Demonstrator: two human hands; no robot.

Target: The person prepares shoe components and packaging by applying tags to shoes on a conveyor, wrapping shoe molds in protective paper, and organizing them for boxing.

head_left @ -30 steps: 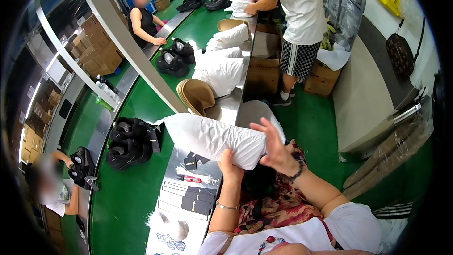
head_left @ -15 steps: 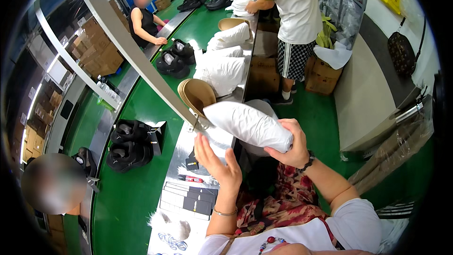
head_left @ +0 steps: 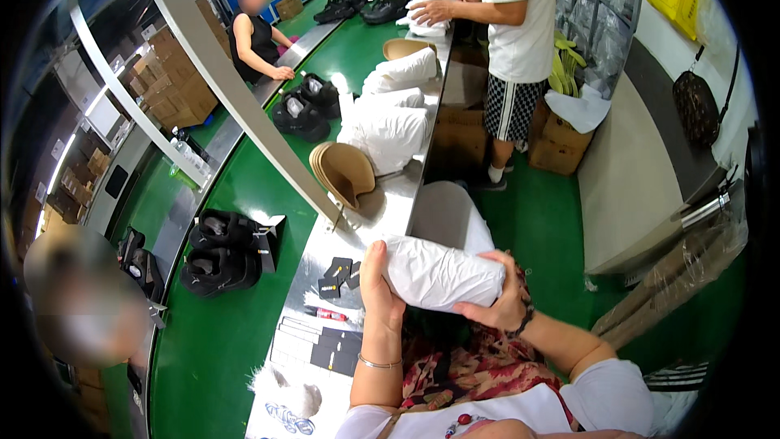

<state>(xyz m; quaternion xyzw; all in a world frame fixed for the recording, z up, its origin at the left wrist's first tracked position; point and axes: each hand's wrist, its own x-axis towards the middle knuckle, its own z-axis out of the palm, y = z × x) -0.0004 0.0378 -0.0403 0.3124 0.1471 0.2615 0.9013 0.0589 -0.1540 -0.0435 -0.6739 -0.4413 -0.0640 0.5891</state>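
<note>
A stubby bundle wrapped in crinkled white paper (head_left: 443,275) lies crosswise between my hands, held above the edge of the metal bench (head_left: 382,210). My right hand (head_left: 500,297) wraps round its right end, thumb on the near side. Against its left end press the palm and fingers of my left hand (head_left: 380,280). What the paper covers is hidden. On the bench beside my left hand are small black tags (head_left: 333,278), a red tube (head_left: 331,315) by some thin white strands, and flat black cards (head_left: 335,349).
Curved tan inserts (head_left: 345,171) stand stacked near the post (head_left: 236,89), with white wrapped bundles (head_left: 382,134) behind. Black shoes (head_left: 219,252) sit on the green conveyor (head_left: 236,329). A white-shirted co-worker (head_left: 512,41) stands farther along; others sit across. A grey chair (head_left: 447,215) is beside the bench.
My left hand has come from apart, fingers spread, to press on the bundle's left end. The bundle has lowered and levelled out toward me. The standing co-worker's arm has moved over the far bundles.
</note>
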